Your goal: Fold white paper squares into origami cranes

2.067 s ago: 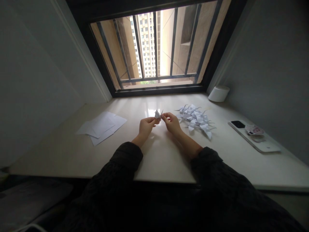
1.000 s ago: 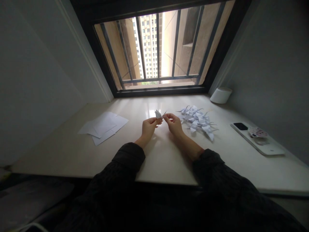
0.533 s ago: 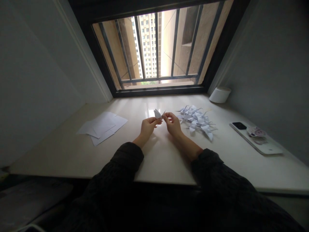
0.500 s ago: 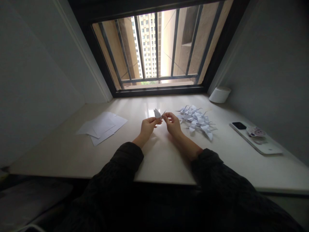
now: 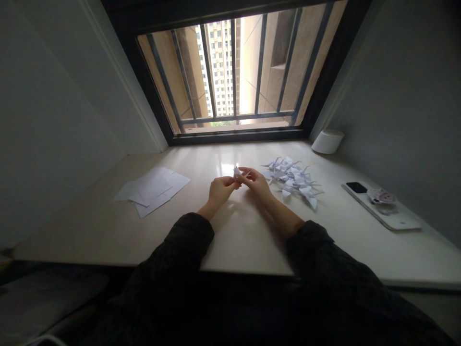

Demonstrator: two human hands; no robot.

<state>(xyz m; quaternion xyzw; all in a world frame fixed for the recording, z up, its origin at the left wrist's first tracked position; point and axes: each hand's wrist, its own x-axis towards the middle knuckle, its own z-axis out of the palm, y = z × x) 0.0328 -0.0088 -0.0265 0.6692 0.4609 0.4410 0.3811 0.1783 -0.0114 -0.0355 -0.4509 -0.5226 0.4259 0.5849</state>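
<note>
A small folded white paper crane (image 5: 236, 171) is pinched between my two hands above the middle of the white sill. My left hand (image 5: 220, 191) grips it from the left, thumb and fingers closed. From the right, my right hand (image 5: 257, 184) presses its thumb and fingers round the body, covering much of it. A thin paper point sticks out by the right fingers. To the right of that hand lies a heap of several folded paper cranes (image 5: 293, 178).
Several loose white paper sheets (image 5: 154, 187) overlap on the left of the sill (image 5: 230, 240). On the right lies a white phone (image 5: 382, 206) with a round grip on its back. A white cylinder (image 5: 327, 141) stands in the far right corner, near the barred window (image 5: 234, 72).
My right hand has shifted slightly left and its fingers now wrap round the crane's body. The crane has turned and shows less of itself. My left hand has barely moved.
</note>
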